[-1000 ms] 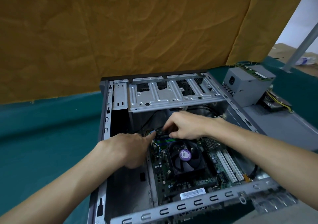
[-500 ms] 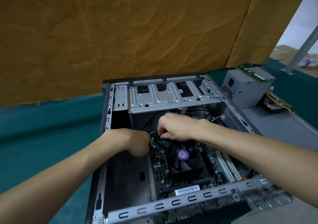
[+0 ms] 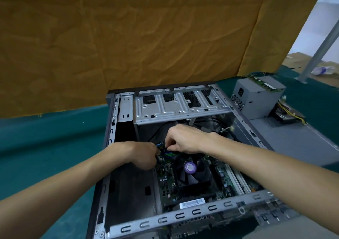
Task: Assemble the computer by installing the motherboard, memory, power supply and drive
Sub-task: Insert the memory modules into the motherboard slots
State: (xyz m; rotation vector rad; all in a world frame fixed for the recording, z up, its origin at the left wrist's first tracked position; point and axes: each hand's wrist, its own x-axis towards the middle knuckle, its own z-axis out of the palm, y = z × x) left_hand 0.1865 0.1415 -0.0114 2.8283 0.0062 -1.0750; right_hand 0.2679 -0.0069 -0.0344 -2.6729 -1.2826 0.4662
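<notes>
Both hands work at the memory slots inside the open computer case [image 3: 117, 121].
Right hand [image 3: 185, 140] pinches a memory stick [image 3: 166, 149] over the motherboard [image 3: 166, 181]; left hand [image 3: 145, 155] is curled beside it, its grip hidden. The power supply [image 3: 256, 99] sits outside.

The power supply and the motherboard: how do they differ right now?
The power supply is a grey metal box standing outside the case on the green table; the motherboard is a flat dark board lying inside it, carrying a fan. Neither is held.
</notes>
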